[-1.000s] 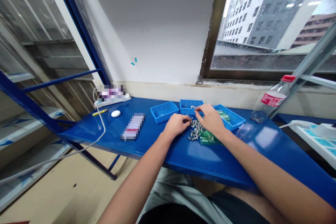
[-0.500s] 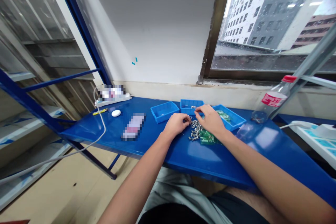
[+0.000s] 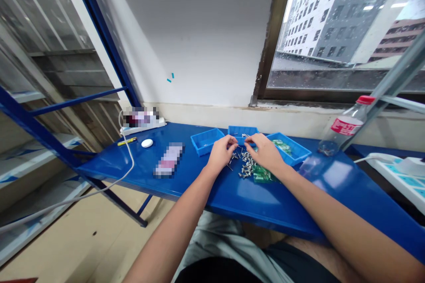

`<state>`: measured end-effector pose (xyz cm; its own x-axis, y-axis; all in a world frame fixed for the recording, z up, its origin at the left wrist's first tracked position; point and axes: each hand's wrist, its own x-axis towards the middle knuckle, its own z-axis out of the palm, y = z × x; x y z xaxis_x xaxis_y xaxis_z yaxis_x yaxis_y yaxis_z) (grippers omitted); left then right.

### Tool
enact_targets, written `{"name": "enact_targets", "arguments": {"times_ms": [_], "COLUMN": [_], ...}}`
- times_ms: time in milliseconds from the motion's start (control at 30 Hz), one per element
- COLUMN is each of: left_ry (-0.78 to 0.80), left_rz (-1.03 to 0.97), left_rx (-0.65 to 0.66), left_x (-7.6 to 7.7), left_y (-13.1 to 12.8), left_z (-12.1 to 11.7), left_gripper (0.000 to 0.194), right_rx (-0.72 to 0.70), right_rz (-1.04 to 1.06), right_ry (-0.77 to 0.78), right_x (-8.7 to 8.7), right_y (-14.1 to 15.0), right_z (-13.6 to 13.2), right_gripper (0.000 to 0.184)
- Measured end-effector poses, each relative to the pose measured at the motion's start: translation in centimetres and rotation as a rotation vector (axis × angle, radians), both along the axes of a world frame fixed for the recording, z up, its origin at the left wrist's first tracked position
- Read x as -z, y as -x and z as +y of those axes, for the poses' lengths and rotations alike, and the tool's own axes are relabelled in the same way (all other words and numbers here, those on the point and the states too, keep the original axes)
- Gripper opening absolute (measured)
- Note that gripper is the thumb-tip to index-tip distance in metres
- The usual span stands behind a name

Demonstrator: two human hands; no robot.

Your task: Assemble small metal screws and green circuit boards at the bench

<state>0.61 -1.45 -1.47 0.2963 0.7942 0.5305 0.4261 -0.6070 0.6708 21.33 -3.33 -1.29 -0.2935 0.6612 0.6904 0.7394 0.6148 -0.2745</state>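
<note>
Over the small metal parts, my left hand (image 3: 223,152) is bent with thumb and fingertips together; whatever lies between them is too small to make out. My right hand (image 3: 264,152) faces it a short gap away, fingers curled toward the thumb, its fingertips partly hidden. Below and between the hands lies a pile of silvery screw-like parts (image 3: 246,167). Thin dark pin-like pieces (image 3: 234,156) lie loose beside my left fingers. Green circuit boards (image 3: 262,175) sit under my right wrist.
Behind my hands stand a left blue bin (image 3: 203,145), a middle blue bin (image 3: 242,130) holding thin metal pieces, and a right blue bin (image 3: 300,155) with green boards. A bottle (image 3: 347,126), a white power strip (image 3: 405,174), a yellow tool (image 3: 126,141) and a white oval object (image 3: 147,143) surround.
My left hand has lifted slightly away from the pile, its fingers rising toward the middle bin. My right hand has shifted only a little; the parts and bins stay put.
</note>
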Motion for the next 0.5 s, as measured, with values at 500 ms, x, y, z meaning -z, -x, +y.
{"name": "enact_targets", "arguments": {"times_ms": [500], "left_ry": [0.099], "left_rz": [-0.104], "left_rx": [-0.012], "left_x": [0.10], "left_y": [0.00], "left_z": [0.08], "left_gripper": [0.015], "right_rx": [-0.126], "right_rz": [-0.014], "right_ry": [0.060], "right_x": [0.21], "right_y": [0.80], "right_z": [-0.25], "right_gripper": [0.016]}}
